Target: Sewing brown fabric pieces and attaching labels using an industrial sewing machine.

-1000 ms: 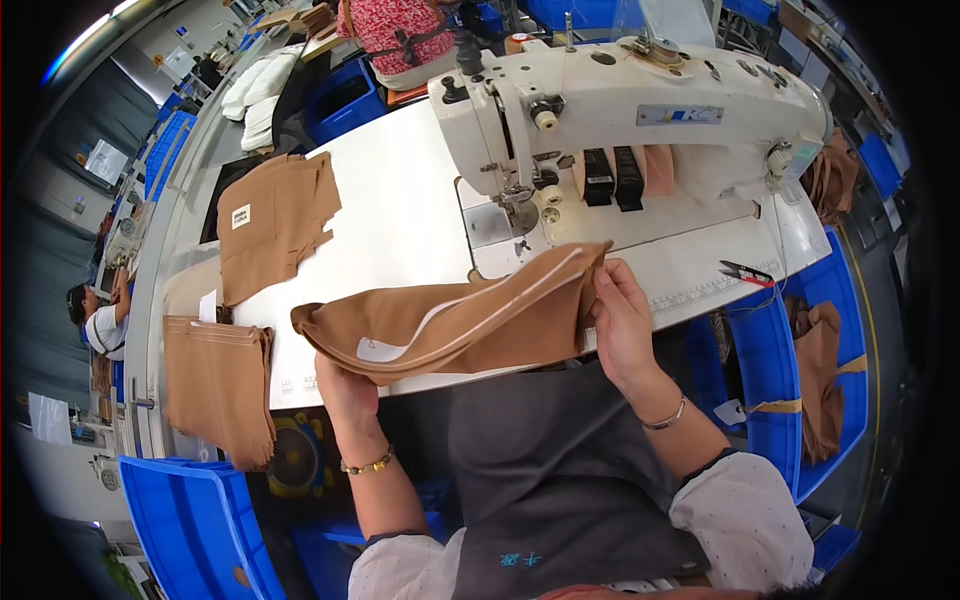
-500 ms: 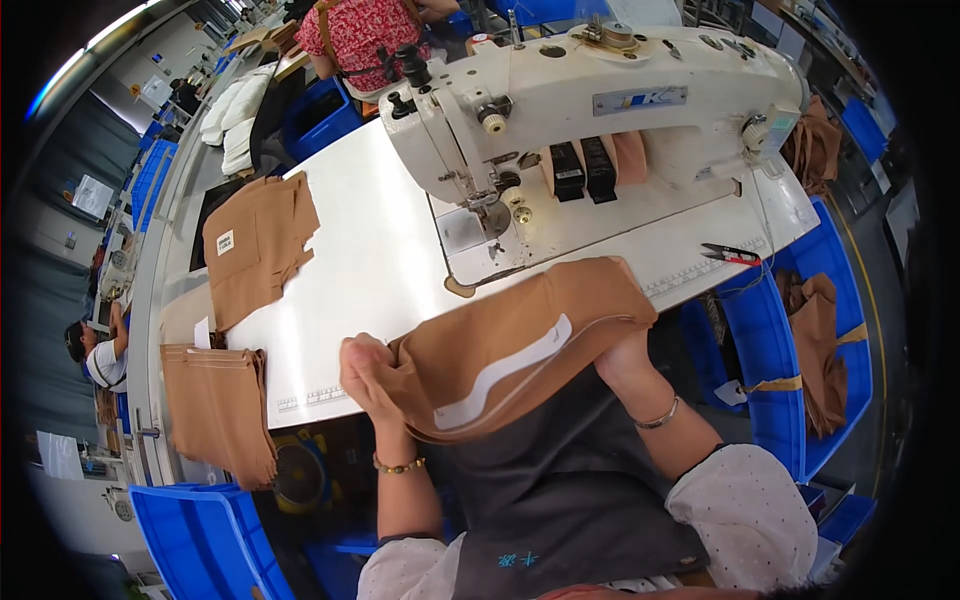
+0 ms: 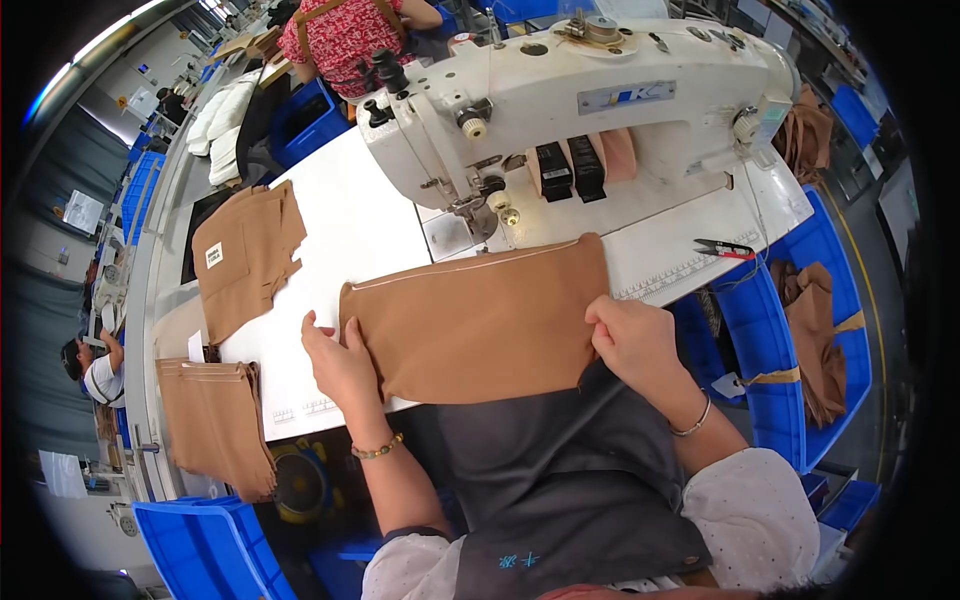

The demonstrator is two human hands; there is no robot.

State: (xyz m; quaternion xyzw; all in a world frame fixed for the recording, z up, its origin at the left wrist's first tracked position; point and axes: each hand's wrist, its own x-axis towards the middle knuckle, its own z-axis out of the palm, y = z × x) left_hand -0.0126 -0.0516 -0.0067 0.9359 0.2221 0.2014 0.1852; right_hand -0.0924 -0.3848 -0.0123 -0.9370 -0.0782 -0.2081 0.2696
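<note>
A brown fabric piece lies spread before the sewing machine, a pale stitched line along its far edge and its near edge over the dark apron. At its left edge is my left hand, thumb against the cloth and forefinger stretched away, so the fingers are apart. My right hand is closed on the right edge, fingers curled in a pinch. The white sewing machine stands just beyond, its needle area close past the fabric's far edge. The underside of the fabric is hidden.
Brown pieces with a label lie at the table's left; another brown stack hangs over its edge. Red-and-black thread snips rest at the right. Blue bins flank the table, the right one near brown cloth. A person in red sits beyond.
The fabric has gone from lifted and folded, showing a white strip, to lying flat with its stitched edge away from me. My left hand's fingers have spread; my right hand has come above the edge.
</note>
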